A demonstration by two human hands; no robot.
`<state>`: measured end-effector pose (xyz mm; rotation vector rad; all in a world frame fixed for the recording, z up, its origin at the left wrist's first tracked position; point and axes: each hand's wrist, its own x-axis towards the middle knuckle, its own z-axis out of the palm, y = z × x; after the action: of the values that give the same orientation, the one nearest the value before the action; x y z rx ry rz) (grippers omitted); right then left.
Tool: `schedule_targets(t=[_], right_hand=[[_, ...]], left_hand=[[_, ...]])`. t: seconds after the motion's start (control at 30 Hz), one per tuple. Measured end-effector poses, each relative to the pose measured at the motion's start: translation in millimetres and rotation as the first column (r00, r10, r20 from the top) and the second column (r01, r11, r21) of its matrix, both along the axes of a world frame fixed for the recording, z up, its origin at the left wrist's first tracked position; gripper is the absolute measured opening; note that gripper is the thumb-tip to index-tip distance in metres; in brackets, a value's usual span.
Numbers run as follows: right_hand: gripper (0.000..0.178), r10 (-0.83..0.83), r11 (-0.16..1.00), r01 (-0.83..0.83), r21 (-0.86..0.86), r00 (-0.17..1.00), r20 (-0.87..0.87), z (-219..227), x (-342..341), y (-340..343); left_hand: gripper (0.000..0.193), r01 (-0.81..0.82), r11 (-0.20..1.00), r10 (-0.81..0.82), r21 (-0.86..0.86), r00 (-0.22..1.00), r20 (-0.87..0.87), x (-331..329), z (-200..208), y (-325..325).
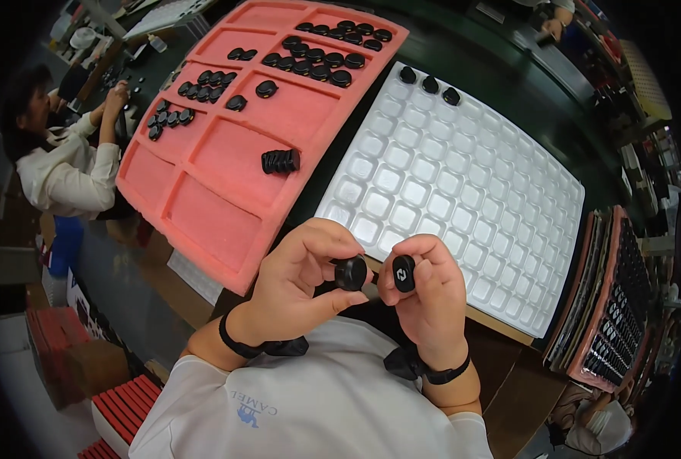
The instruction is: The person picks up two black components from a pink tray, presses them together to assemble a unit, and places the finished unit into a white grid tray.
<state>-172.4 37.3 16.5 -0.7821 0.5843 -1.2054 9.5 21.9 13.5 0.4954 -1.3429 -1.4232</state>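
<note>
1. Nearest the wearer's pale shirt [317,398]: left hand [298,283], thumb and fingers pinching a round black piece [351,273] from opposite sides.
2. Right hand [430,294]: fingers curled, gripping an oval black piece [404,273] whose visible face bears a white mark. Both held pieces are up in the air in front of the chest, near each other, with a gap between.
3. Just beyond the hands: white tray [323,208], moulded into a grid of square, rounded cells. Three small black parts [430,84] sit in a line at its far left corner.
4. To the left of that: pink foam tray [233,281], divided into two columns of compartments. In the right column, a short row of pieces [281,161] stands packed face to face; farther on, a loose disc [266,89], then two dense clusters. The left column has two groups and, farther up, a touching pair [241,54].
5. On the right: stacked trays, the top one pink [589,376] and filled with rows of dark pieces [619,329].
6. Lower left: red stack [126,409], beside a cardboard box [99,366].
7. Farther left: a seated co-worker [73,180], hands raised close together; I cannot tell what those fingers hold.
</note>
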Motion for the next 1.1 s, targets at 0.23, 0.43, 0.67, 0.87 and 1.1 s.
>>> schedule_targets(t=[0.23, 0.43, 0.67, 0.87, 1.1], right_hand=[[0.022, -0.23, 0.904, 0.055, -0.424, 0.898, -0.375, 1, 4, -3], [0.02, -0.293, 0.896, 0.114, -0.429, 0.878, -0.378, -4, 18, -2], [0.018, -0.232, 0.911, 0.077, -0.406, 0.908, -0.348, -2, 16, -5], [0.024, -0.001, 0.997, 0.015, -0.071, 0.982, 0.189, -10, 12, -12], [0.028, -0.256, 0.935, 0.215, -0.281, 0.959, -0.119, -4, 5, -12]], left_hand=[[0.047, -0.061, 0.978, 0.112, -0.202, 0.962, 0.249, 4, 3, 0], [0.044, -0.146, 0.976, 0.18, -0.163, 0.958, 0.222, -6, 8, 2], [0.042, -0.041, 0.962, 0.13, -0.268, 0.939, 0.32, 6, 8, -6], [0.041, 0.115, 0.99, -0.111, 0.081, 0.993, -0.05, 6, -1, -11], [0.04, 0.022, 1.0, -0.021, -0.012, 0.996, 0.087, 7, -3, -9]])
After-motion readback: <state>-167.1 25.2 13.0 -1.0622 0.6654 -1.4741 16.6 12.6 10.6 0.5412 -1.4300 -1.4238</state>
